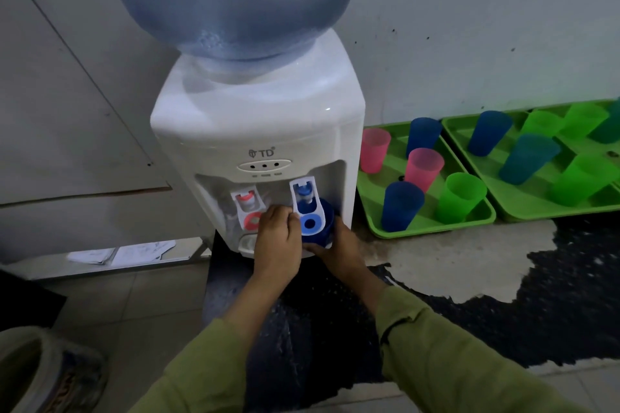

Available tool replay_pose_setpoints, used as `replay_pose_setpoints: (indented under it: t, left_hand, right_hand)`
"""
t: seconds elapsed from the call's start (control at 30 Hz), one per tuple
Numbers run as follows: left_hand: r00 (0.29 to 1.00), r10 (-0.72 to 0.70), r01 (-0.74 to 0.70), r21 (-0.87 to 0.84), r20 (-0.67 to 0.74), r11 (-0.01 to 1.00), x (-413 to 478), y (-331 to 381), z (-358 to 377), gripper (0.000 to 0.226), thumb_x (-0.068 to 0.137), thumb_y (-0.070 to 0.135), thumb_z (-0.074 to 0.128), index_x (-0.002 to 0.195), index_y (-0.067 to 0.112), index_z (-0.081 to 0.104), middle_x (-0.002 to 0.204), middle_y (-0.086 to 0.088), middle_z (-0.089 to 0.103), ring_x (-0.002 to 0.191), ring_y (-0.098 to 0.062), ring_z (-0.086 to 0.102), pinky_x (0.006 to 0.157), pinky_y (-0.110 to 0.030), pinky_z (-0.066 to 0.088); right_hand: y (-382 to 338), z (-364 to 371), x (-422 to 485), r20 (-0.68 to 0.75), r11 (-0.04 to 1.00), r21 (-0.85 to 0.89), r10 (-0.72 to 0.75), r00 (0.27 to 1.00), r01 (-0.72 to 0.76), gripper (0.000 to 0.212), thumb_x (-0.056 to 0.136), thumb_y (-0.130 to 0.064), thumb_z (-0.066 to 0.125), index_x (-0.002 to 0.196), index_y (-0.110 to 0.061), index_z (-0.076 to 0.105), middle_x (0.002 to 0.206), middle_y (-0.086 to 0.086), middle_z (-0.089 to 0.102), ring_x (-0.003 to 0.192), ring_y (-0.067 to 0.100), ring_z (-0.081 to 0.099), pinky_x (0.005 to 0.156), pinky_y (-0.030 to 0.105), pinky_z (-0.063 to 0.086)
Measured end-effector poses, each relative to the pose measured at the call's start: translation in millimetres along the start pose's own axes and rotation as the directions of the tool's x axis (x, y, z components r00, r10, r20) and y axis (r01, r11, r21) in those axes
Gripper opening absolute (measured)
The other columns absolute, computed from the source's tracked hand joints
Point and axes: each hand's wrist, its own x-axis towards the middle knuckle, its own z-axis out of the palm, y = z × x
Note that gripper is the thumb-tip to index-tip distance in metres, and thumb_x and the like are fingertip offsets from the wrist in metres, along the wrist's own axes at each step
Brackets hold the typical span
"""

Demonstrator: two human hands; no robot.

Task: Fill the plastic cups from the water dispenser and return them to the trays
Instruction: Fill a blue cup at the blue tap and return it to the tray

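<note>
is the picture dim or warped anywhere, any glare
Head view: dim overall, darkest around the hands; small glare spots on the water bottle and the dispenser top; wide-angle bending tilts the cups on the far green tray; soft blur at the corners.

We see a dark counter (553, 278) with a big worn pale patch. On it stand the white water dispenser (258, 131) and, to its right, two green trays (432, 231) just beside each other, against the wall.
</note>
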Motion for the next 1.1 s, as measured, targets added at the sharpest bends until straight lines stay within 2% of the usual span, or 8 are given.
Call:
replay_pose_setpoints:
  t: [0.23,0.53,0.63,0.8,0.87,0.93,1.03,1.1]
  left_hand:
    - [0.985,-0.169,0.165,-0.153,-0.015,0.974,11,13,-16,0.043,0.090,0.005,0.041,0.052,0.023,0.033,0.055,0.005,0.040,0.055,-0.011,0.039,0.055,-0.031,0.021]
    - [0.977,-0.213,0.212,-0.139,0.013,0.967,13,16,-19,0.041,0.091,0.012,0.040,0.052,0.021,0.035,0.055,0.002,0.043,0.055,-0.012,0.041,0.055,-0.032,0.031]
    - [0.977,-0.211,0.211,-0.140,0.012,0.967,11,12,-19,0.036,0.093,0.017,0.040,0.057,0.017,0.044,0.060,-0.004,0.052,0.059,-0.015,0.046,0.058,-0.030,0.034]
    - [0.971,-0.238,0.230,-0.199,-0.017,0.953,11,7,-15,0.028,0.095,0.016,0.040,0.072,0.021,0.054,0.067,0.001,0.059,0.061,0.003,0.055,0.055,-0.005,0.036]
    - [0.969,-0.247,0.245,-0.216,0.020,0.945,10,3,-13,0.022,0.091,0.005,0.041,0.083,0.016,0.058,0.079,-0.008,0.066,0.072,-0.011,0.064,0.070,-0.020,0.049]
    - [0.971,-0.234,0.237,-0.200,0.043,0.951,8,-1,-12,0.022,0.086,-0.004,0.043,0.092,0.010,0.060,0.083,-0.011,0.067,0.078,-0.025,0.065,0.075,-0.037,0.053]
    - [0.977,-0.212,0.214,-0.143,0.028,0.966,4,-8,-10,0.018,0.085,-0.002,0.048,0.092,0.008,0.060,0.072,-0.007,0.064,0.069,-0.023,0.062,0.071,-0.037,0.054]
    - [0.977,-0.214,0.215,-0.087,0.023,0.973,0,-13,-9,0.011,0.088,0.008,0.050,0.093,0.010,0.060,0.076,-0.008,0.066,0.071,-0.023,0.064,0.071,-0.037,0.054]
  right_hand:
    - [-1,2,2,-0.031,0.998,-0.046,0.047,0.998,-0.048,0.068,0.063,-0.022,0.083,0.122,-0.011,0.052,0.121,0.009,0.063,0.111,0.024,0.058,0.085,0.020,0.040]
    - [-6,3,2,-0.048,0.996,-0.055,0.068,0.997,-0.070,0.069,0.061,-0.020,0.084,0.122,-0.009,0.051,0.119,0.010,0.064,0.109,0.026,0.060,0.087,0.029,0.047]
    - [-9,3,0,-0.047,0.996,-0.042,0.079,0.996,-0.080,0.068,0.062,-0.018,0.084,0.121,-0.009,0.052,0.118,0.010,0.064,0.108,0.027,0.060,0.088,0.032,0.049]
    - [-13,-1,-4,-0.061,0.997,-0.065,0.046,0.997,-0.050,0.057,0.063,-0.014,0.082,0.112,-0.005,0.055,0.111,0.013,0.066,0.101,0.028,0.062,0.078,0.028,0.049]
    - [-14,-4,-6,-0.061,0.997,-0.057,0.041,0.997,-0.044,0.054,0.063,-0.012,0.082,0.109,-0.006,0.055,0.109,0.012,0.066,0.099,0.027,0.062,0.073,0.024,0.045]
    - [-14,-5,-7,-0.051,0.997,-0.064,0.039,0.998,-0.042,0.054,0.062,-0.013,0.082,0.108,-0.006,0.054,0.109,0.011,0.066,0.097,0.025,0.062,0.072,0.024,0.045]
    - [-14,-7,-7,-0.041,0.997,-0.072,0.038,0.998,-0.041,0.053,0.062,-0.014,0.082,0.107,-0.008,0.053,0.107,0.010,0.066,0.092,0.019,0.060,0.070,0.023,0.043]
    - [-13,-8,-7,-0.037,0.996,-0.080,0.037,0.999,-0.040,0.054,0.062,-0.014,0.082,0.107,-0.009,0.053,0.108,0.009,0.065,0.093,0.019,0.060,0.072,0.022,0.042]
